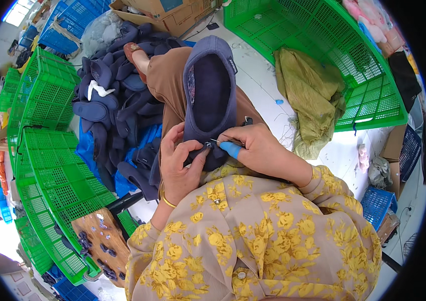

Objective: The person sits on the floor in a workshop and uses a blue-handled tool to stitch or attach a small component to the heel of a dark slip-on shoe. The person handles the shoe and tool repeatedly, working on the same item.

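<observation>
A navy blue fabric slipper point(212, 93) lies on my lap, its opening facing up and a small dark label on its right side. Gathered around its near end are both hands. My left hand point(176, 168) pinches the fabric there with thumb and fingers, beside a small dark trim piece point(208, 145) with a pale bit on it. Between the closed fingertips of my right hand point(263, 150) is a thin sewing needle point(215, 140), its tip pointing left at the trim. Blue tape point(231, 149) wraps one right finger. Any thread is too fine to make out.
A heap of navy slippers point(117, 100) lies on blue sheeting at the left, beside green crates point(47, 95). Small dark pieces sit on a wooden board point(103, 236) at lower left. An olive sack point(308, 90) hangs by a large green crate point(373, 95) at right.
</observation>
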Tool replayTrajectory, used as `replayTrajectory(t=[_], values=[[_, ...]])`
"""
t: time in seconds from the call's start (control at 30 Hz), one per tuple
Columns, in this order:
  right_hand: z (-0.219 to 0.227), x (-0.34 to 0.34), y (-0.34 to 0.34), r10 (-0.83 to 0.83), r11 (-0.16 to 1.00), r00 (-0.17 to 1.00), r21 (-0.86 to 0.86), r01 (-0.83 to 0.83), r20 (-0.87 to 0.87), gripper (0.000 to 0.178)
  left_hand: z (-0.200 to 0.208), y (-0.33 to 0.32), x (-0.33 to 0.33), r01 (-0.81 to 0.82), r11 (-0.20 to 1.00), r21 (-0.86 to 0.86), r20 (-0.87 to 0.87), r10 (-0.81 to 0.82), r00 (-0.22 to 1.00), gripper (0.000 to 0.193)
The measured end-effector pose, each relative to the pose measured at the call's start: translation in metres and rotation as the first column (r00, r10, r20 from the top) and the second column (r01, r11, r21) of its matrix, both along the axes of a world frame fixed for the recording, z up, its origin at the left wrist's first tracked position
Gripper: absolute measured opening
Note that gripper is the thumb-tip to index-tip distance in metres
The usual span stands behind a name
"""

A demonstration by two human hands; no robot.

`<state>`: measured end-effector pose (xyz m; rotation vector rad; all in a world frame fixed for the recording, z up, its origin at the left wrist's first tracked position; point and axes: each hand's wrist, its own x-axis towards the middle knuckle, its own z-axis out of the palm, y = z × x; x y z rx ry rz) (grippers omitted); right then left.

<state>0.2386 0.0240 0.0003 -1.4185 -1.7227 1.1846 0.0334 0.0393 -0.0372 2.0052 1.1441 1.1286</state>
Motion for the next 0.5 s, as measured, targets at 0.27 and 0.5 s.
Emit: replayTrajectory(t=[0.27,0.5], values=[[-0.013,-0.006,0.01,0.018,0.997,0.99,0.074,-0.028,0.138,0.022,0.002,0.0,0.003,0.009,1.0,-0.024,0.018,-0.008,1.0,0.021],[-0.019,0.003,0.013,0.09,0.991,0.995,0.101,-0.085,-0.043,0.016,-0.002,0.002,-0.004,0.027,0.989,-0.147,0.087,-0.014,0.996,0.021]])
